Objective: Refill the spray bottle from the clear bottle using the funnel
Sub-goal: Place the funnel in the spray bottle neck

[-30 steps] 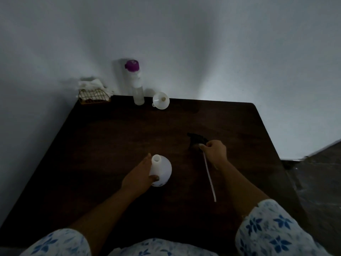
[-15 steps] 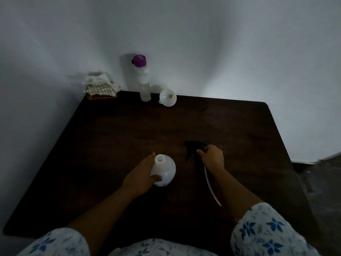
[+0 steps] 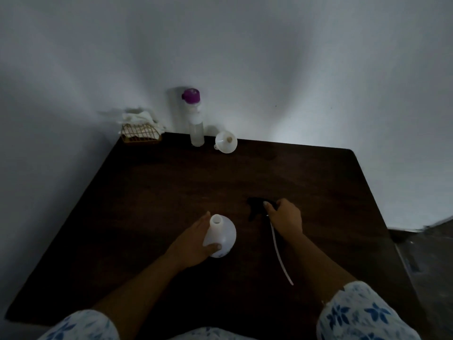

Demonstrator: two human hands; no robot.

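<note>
The white spray bottle [image 3: 224,235] stands upright near the table's front middle, its neck uncapped. My left hand [image 3: 193,241] wraps around its left side. My right hand [image 3: 285,220] grips the black spray head [image 3: 257,207], which lies on the table to the bottle's right with its white dip tube [image 3: 279,253] trailing toward me. At the back edge stands the clear bottle [image 3: 196,123] with a purple cap. The white funnel [image 3: 226,142] lies on its side just right of it.
A small wire basket [image 3: 141,133] holding white cloths sits at the table's back left corner. The dark wooden table [image 3: 171,192] butts against a white wall. Grey floor [image 3: 431,261] shows past the right edge.
The camera has tilted and shifted slightly, so the table sits lower in view. Both hands keep the same holds; the spray head and tube have barely moved.
</note>
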